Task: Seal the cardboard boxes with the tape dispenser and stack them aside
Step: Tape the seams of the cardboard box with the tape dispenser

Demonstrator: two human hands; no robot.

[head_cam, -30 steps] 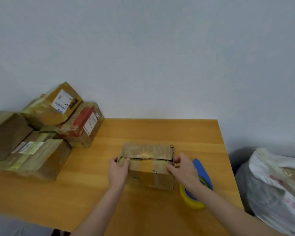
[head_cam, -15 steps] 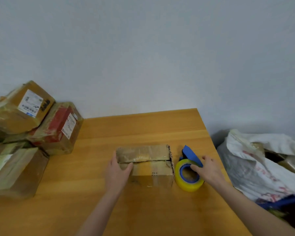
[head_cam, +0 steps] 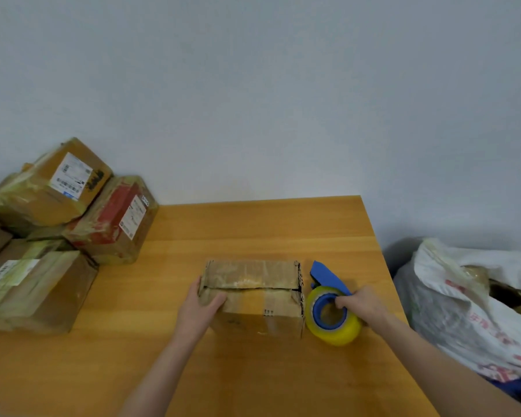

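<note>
A small cardboard box (head_cam: 253, 293) sits in the middle of the wooden table (head_cam: 253, 230), its two top flaps folded down with a seam between them. My left hand (head_cam: 200, 307) rests on the box's left end, thumb on the near flap. Just right of the box stands the blue tape dispenser (head_cam: 331, 305) with a yellow tape roll. My right hand (head_cam: 363, 303) grips the dispenser, fingers curled into the roll's blue core.
Several taped cardboard boxes (head_cam: 57, 233) are piled at the table's left end. A white plastic bag (head_cam: 469, 302) full of stuff stands on the floor beyond the table's right edge. A plain wall lies behind the table.
My right hand left the box's right end, reached the tape dispenser and curled its fingers into the roll's core. My left hand stayed on the box's left end.
</note>
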